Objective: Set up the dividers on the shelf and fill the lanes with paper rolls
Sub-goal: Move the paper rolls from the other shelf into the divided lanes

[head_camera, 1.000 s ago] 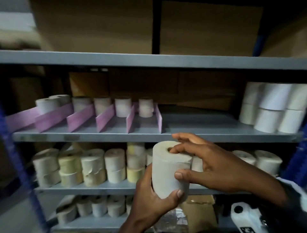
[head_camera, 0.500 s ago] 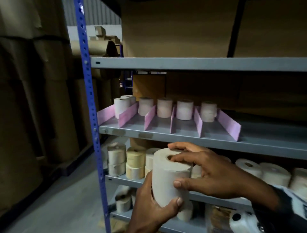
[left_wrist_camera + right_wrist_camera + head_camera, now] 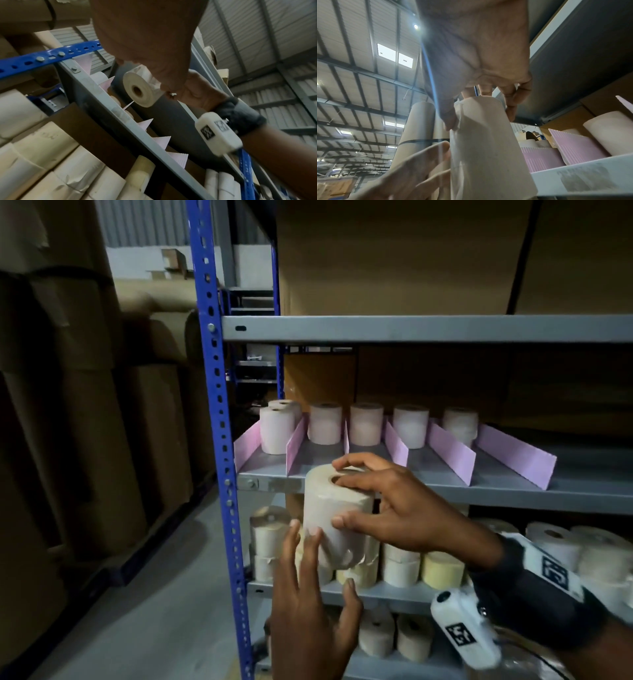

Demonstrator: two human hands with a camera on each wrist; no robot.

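Observation:
My right hand (image 3: 346,498) grips a beige paper roll (image 3: 322,508) upright, fingers on its top rim and thumb on its side, just in front of the grey middle shelf (image 3: 445,491). My left hand (image 3: 325,563) is below it, fingers straight, tips against the roll's lower side. Several pink dividers (image 3: 452,453) stand on that shelf and form lanes. A pale roll (image 3: 325,422) stands at the back of each lane. The left wrist view shows the held roll (image 3: 139,89) from below. In the right wrist view the roll (image 3: 488,148) is beside a divider (image 3: 573,146).
A blue upright post (image 3: 219,440) bounds the rack on the left. Stacked rolls (image 3: 400,566) fill the shelf below, and more rolls (image 3: 411,638) stand lower. Large brown wrapped reels (image 3: 85,422) stand at the left across the grey floor (image 3: 154,594). Cardboard boxes (image 3: 411,258) sit on the top shelf.
The roll has risen to the front edge of the middle shelf. My left hand has let go its wrap round the roll and its fingers have straightened. The view has swung left.

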